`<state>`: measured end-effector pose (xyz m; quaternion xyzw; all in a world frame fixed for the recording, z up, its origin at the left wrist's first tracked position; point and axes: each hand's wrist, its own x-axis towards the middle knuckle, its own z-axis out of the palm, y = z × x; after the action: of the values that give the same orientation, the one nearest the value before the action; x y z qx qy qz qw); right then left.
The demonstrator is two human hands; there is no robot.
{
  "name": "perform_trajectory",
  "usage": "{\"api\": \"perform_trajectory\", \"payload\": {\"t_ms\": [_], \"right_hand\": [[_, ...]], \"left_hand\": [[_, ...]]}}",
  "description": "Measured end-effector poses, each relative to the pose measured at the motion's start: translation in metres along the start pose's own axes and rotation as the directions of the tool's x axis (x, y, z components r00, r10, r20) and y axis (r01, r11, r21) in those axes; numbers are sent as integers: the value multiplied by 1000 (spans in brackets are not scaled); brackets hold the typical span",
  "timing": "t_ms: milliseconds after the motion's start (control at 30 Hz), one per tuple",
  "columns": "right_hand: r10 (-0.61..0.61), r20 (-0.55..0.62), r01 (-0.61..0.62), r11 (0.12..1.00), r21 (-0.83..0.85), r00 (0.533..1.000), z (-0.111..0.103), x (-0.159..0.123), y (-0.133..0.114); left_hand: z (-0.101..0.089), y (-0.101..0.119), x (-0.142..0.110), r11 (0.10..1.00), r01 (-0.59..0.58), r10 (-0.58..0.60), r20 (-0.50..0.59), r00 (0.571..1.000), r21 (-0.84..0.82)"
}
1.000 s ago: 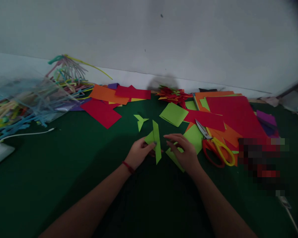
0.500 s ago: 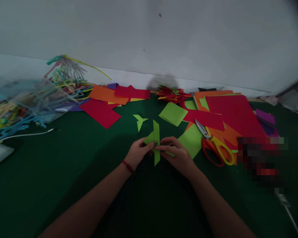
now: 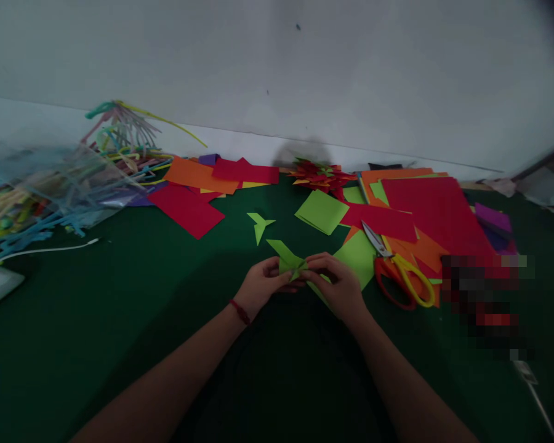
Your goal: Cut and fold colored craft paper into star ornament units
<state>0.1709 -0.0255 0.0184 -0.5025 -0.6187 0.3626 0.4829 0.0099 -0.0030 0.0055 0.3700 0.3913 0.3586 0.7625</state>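
Note:
A folded light-green paper piece [image 3: 286,257] is pinched between both hands, low over the green table [image 3: 175,344]. My left hand [image 3: 261,283] is closed on its left side, with a dark red cord bracelet at the wrist. Fingers of my right hand [image 3: 337,282] grip the right side, and a green strip sticks out below that palm. The fingertips cover the middle of the paper. Just beyond my hands lies a small three-pointed green paper shape [image 3: 260,226]. Square green sheets [image 3: 322,212] rest past my right hand, and a larger green sheet [image 3: 357,258] lies beside it.
Scissors [image 3: 399,267] with red and yellow handles lie right of my hands. Behind them are stacked red sheets [image 3: 436,209]. A red spiky paper flower [image 3: 318,175] stands near the wall. Pipe cleaners [image 3: 129,132] and a clear plastic bag [image 3: 69,178] fill the left.
The green paper has turned in my hands: its long upright strip now slants up to the left. My right hand has moved in closer to my left.

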Motion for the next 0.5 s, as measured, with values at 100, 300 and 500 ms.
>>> {"api": "perform_trajectory", "payload": {"t_ms": [100,300,500], "right_hand": [[126,-33,-124,992,36,992,4,-1,3],[180,-69,-179,984,25,981,6,-2,6],[193,-136,-188,981,51,972,10,-2,3]], "left_hand": [[1,-2,0,1000,-31,31,-18,999,3],[1,-2,0,1000,-26,26,-21,999,-1],[3,-2,-2,999,-48,49,-18,999,10]]}}
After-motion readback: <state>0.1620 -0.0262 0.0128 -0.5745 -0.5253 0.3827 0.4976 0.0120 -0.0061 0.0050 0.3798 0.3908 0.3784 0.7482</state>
